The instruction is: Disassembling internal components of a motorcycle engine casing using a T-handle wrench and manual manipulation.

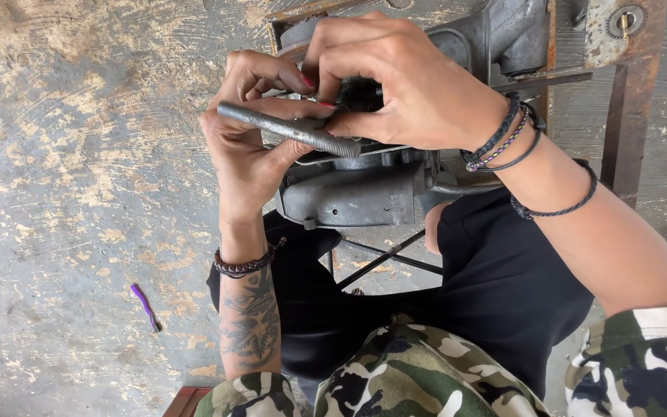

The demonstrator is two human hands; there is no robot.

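Left fingers: curled shut around the near end of the grey metal rod point(291, 129), the thumb laid along it. This looks like a steadying grip that keeps the rod level across the top of the engine casing point(349, 193).
Right fingers: pinched together at the rod's ridged end, tips pressed down where rod meets casing; what they nip there is hidden under the knuckles.
Rod: lies slantwise just above the casing, its plain end out beyond the casing's left side and its ridged end over the casing's middle.
Left hand point(245, 147): palm turned toward the casing, wrist bent back, forearm rising from below the casing; a dark bead bracelet point(245, 265) circles the wrist.
Right hand point(407, 85): arched over the casing's top, back of the hand up, forearm running away to the casing's right, with cord bracelets point(503, 139) at the wrist.
Casing: dull grey, clamped in a rusty frame point(627, 100) on its right.
Floor: a purple stick point(145, 305) lies well left of and below the casing.
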